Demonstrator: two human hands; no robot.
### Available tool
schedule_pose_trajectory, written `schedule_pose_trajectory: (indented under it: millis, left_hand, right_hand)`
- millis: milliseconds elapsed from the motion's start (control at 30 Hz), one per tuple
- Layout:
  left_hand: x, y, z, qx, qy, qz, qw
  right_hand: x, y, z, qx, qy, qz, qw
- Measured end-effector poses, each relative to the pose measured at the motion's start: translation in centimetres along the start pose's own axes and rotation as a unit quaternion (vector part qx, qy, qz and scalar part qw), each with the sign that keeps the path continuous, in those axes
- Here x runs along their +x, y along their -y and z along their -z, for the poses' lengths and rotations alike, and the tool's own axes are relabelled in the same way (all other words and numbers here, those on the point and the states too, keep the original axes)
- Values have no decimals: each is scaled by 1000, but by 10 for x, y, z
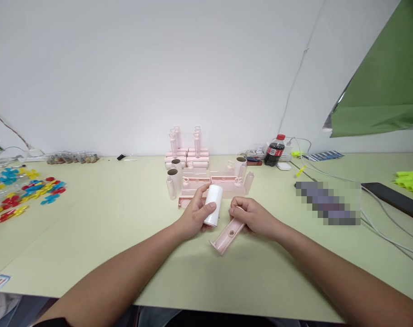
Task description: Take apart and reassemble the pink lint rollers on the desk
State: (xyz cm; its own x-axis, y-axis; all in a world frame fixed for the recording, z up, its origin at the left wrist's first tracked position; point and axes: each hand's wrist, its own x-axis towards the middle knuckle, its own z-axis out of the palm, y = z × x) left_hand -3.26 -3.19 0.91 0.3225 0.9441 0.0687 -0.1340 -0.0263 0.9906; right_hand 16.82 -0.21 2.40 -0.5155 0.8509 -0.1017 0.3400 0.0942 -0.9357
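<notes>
My left hand [195,215] is closed around a white roll [213,204] with a smooth surface, tilted a little to the right. To its right, my right hand [252,215] grips the upper end of a pale pink plastic trough [228,236]. The trough slants down to the left and has a round hole in its floor. Roll and trough are held apart, above the table. Just behind my left hand lies a flat pink piece [184,202], partly hidden by my fingers. Beyond it are more pink housings [196,185] and clear pink tubes [171,188].
Cardboard-cored rolls [241,164] stand among the pink parts, with stacked pink pieces [187,159] by the wall. A cola bottle [274,151], white cables [376,222] and a dark slab [393,200] are on the right. Colourful plastic flowers [32,188] lie at left.
</notes>
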Motion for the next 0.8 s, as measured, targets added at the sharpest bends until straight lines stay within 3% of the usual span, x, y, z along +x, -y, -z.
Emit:
schedule_pose_trajectory:
  millis: [200, 400, 633, 800]
  left_hand:
    - [1, 2, -1, -10, 13, -16, 1000]
    - [1, 4, 1, 5, 28, -3, 1000]
    - [0, 4, 3, -1, 87, 6, 996]
    - [-1, 0, 13, 101, 128, -34, 986]
  right_hand:
    - [3, -6, -3, 115, 31, -58, 991]
    - [4, -6, 0, 158, 30, -67, 985]
    - [5, -8, 0, 201, 50, -65, 976]
    - [3, -6, 0, 281, 66, -80, 954]
